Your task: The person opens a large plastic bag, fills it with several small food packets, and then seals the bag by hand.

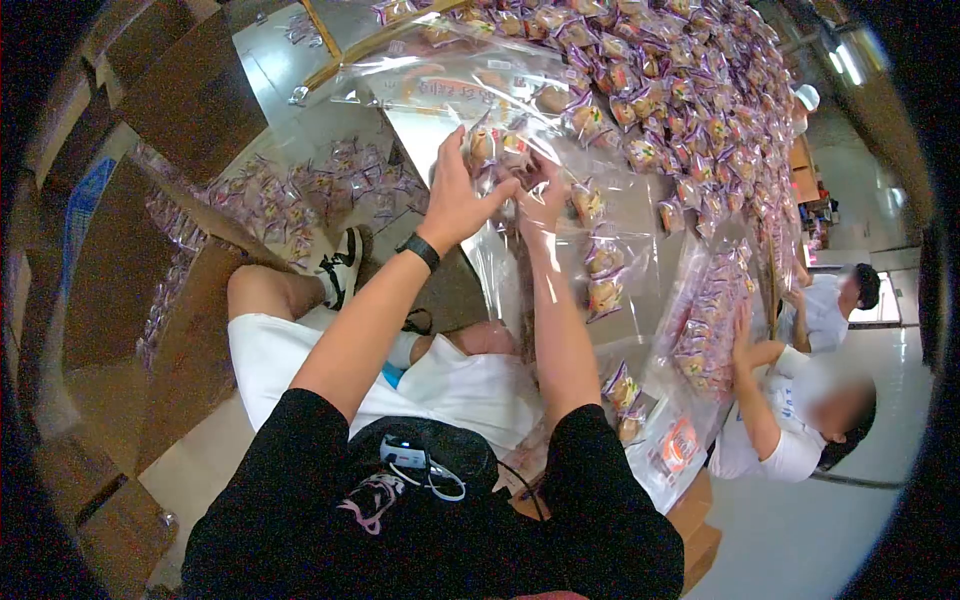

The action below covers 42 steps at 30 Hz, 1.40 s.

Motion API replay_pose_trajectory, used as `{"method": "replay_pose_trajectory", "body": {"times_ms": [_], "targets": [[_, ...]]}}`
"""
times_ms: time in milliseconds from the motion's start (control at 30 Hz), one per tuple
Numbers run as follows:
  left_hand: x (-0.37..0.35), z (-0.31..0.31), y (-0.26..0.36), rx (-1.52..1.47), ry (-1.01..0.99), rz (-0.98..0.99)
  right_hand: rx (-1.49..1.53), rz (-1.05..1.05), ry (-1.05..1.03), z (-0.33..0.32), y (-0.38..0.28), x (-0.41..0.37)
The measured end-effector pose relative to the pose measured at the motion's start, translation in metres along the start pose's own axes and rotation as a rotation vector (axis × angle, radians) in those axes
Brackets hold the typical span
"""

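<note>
My left hand (462, 190), with a dark watch on its wrist, is curved round small wrapped packets (483, 147) at the upper middle. On their other side, my right hand (540, 188) reaches inside a large clear plastic bag (440, 85) with printing on it, its fingers closed on the packets. Glossy film covers the right hand and forearm, partly hiding the fingers. More wrapped packets (605, 270) lie on the table just right of my right forearm.
A big heap of wrapped packets (680, 90) fills the upper right. Two people in white tops (790, 415) sit at the right, one with hands on a filled bag (715, 320). Cardboard boxes (130, 270) stand left, and packets (290, 200) lie below the table's edge.
</note>
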<state>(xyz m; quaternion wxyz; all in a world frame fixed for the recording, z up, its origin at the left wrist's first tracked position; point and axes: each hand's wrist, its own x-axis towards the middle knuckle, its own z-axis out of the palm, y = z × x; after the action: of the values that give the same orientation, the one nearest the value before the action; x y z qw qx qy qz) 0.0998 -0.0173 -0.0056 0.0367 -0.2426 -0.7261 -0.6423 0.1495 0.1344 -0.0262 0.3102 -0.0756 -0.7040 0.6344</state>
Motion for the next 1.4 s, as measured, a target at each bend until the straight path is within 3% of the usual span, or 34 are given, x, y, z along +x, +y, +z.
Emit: {"method": "replay_pose_trajectory", "body": {"times_ms": [133,200,300,400,433,533,733,767,900,1033,1133,1167,1267,1300,1400], "targets": [[0.002,0.007,-0.009,-0.025,0.149,-0.040,-0.413,-0.261,-0.008,0.010,0.006,0.005],[0.006,0.016,-0.020,-0.367,0.190,-0.155,-0.341,-0.259,0.056,0.008,0.012,0.002],[0.006,0.013,-0.026,-0.459,0.085,-0.186,-0.098,-0.151,0.086,0.006,0.010,-0.014],[0.005,0.011,-0.022,-0.243,0.087,-0.117,-0.499,-0.271,0.051,0.000,-0.004,-0.017],[0.004,0.009,-0.019,-0.270,0.049,-0.137,-0.674,-0.440,0.066,0.001,-0.009,-0.011],[0.001,0.004,-0.013,-0.053,0.047,-0.030,-0.714,-0.265,0.048,0.006,-0.003,-0.011],[-0.006,-0.012,0.006,-0.446,-0.034,-0.045,-0.760,-0.403,0.019,0.011,-0.017,-0.012],[-0.005,-0.011,0.001,-0.519,-0.020,-0.089,-0.804,-0.337,0.027,0.011,-0.020,-0.015],[0.000,-0.005,-0.015,-0.810,0.095,-0.223,-0.900,-0.398,-0.008,0.012,-0.020,-0.018],[0.000,-0.005,-0.021,-0.875,0.102,-0.352,-0.898,-0.329,0.119,0.011,-0.013,-0.018],[0.009,-0.005,-0.024,-0.847,0.046,-0.407,-0.459,-0.121,0.181,0.018,-0.017,-0.022],[0.012,-0.004,-0.023,-0.827,0.020,-0.433,-0.451,-0.075,0.143,0.011,0.001,-0.021],[0.016,0.007,-0.019,-0.668,0.029,-0.350,-0.532,-0.178,0.118,0.010,-0.006,-0.020],[0.018,0.007,-0.020,-0.653,0.014,-0.351,-0.319,-0.073,0.133,0.018,-0.023,-0.023],[0.023,0.010,-0.013,-0.585,-0.026,-0.319,-0.416,-0.112,0.110,-0.001,0.029,-0.016]]}}
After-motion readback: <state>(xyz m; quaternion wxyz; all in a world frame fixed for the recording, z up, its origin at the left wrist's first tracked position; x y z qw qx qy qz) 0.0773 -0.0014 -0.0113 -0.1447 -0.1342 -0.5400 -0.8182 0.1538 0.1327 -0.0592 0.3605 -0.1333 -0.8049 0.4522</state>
